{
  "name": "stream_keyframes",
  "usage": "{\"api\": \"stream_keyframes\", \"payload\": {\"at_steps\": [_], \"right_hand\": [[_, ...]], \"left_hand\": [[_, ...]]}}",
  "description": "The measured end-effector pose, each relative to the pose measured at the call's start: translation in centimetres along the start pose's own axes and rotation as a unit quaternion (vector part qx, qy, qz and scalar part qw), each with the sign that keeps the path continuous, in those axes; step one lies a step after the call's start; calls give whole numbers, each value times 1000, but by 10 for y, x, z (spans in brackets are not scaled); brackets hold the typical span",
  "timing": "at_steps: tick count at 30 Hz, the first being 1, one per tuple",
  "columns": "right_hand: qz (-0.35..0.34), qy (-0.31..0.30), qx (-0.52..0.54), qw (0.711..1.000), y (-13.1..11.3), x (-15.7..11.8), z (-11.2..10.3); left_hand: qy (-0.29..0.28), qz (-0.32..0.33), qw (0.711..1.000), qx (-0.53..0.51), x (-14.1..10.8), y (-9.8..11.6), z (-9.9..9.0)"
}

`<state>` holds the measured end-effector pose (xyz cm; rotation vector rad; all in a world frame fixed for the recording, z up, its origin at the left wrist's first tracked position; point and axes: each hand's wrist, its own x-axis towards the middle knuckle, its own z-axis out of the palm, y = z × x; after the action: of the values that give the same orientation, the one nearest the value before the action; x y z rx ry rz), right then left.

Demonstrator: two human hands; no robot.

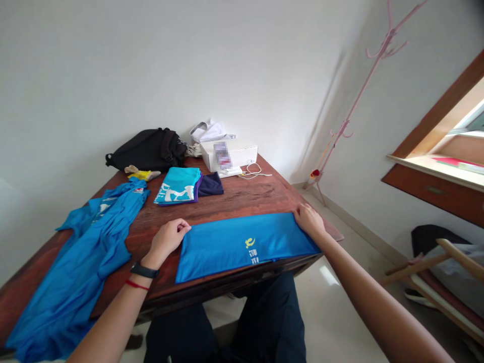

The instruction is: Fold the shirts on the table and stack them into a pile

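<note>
- Folded blue garment (242,249) at bottom centre: a flat, neat rectangle with a yellow logo and white lettering, lying along the near edge of the tabletop (242,194)
- Left hand (168,239): loosely curled, fingertips touching the garment's upper left corner, grip unclear
- Right hand (308,222): fingers laid over the upper right corner, cannot tell if pinching
- Crumpled blue garment (75,257): spread at lower left, just beside the left forearm
- Folded teal shirt (177,185) and navy cloth (210,184): side by side at centre
- Black backpack (147,149) and white box (230,154): far edge, upper centre
</note>
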<state>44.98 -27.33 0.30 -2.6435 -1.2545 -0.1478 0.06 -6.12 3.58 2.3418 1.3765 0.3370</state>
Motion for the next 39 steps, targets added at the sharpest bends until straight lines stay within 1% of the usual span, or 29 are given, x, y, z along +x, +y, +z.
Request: {"api": "stream_keyframes", "payload": {"at_steps": [2, 4, 6, 7, 8, 9, 11, 13, 15, 17, 19, 21, 23, 25, 29, 31, 32, 33, 35, 39], "right_hand": [[-1, 25, -9, 1000, -3, -7, 1], [-11, 65, -7, 998, -4, -12, 0], [-26, 105, -3, 994, -7, -17, -3], [-34, 120, 1, 992, -10, -19, -5], [-45, 131, 8, 990, -14, -22, -7], [-62, 138, 18, 988, -20, -25, -9], [-115, 135, 46, 983, -37, -33, -11], [-177, 102, 64, 977, -54, -44, -8], [-208, 44, 58, 975, -65, -54, 0], [-206, -8, 42, 978, -67, -60, 8], [-193, -38, 29, 980, -62, -62, 12], [-178, -48, 21, 983, -57, -64, 12], [-166, -45, 27, 985, -62, -68, 8], [-180, -42, 52, 981, -81, -77, 4], [-291, -64, 122, 947, -138, -102, 2], [-303, -79, 131, 941, -157, -109, 6], [-301, -84, 130, 941, -162, -110, 7], [-295, -87, 128, 943, -163, -111, 9], [-282, -89, 118, 948, -155, -108, 10], [-245, -88, 88, 962, -116, -97, 10]], "left_hand": [[11, -2, 1000, 20, -4, 3, 0], [62, 15, 996, 61, -12, 11, 4], [135, 57, 984, 105, -21, 26, 11], [162, 85, 976, 119, -26, 37, 17], [173, 117, 970, 120, -31, 49, 24], [170, 153, 967, 116, -35, 62, 32], [136, 212, 961, 116, -42, 86, 51], [105, 234, 959, 125, -48, 103, 69], [87, 227, 960, 141, -54, 111, 83], [78, 215, 960, 160, -61, 110, 91], [76, 206, 960, 173, -67, 106, 92], [79, 199, 961, 177, -72, 103, 90], [76, 196, 963, 170, -75, 102, 89], [75, 195, 965, 160, -75, 102, 90], [91, 197, 966, 144, -73, 102, 93], [92, 199, 965, 144, -74, 101, 94], [90, 200, 965, 146, -74, 100, 94], [88, 201, 964, 148, -75, 100, 94], [90, 202, 964, 149, -75, 98, 94], [107, 189, 966, 140, -75, 95, 96]]}}
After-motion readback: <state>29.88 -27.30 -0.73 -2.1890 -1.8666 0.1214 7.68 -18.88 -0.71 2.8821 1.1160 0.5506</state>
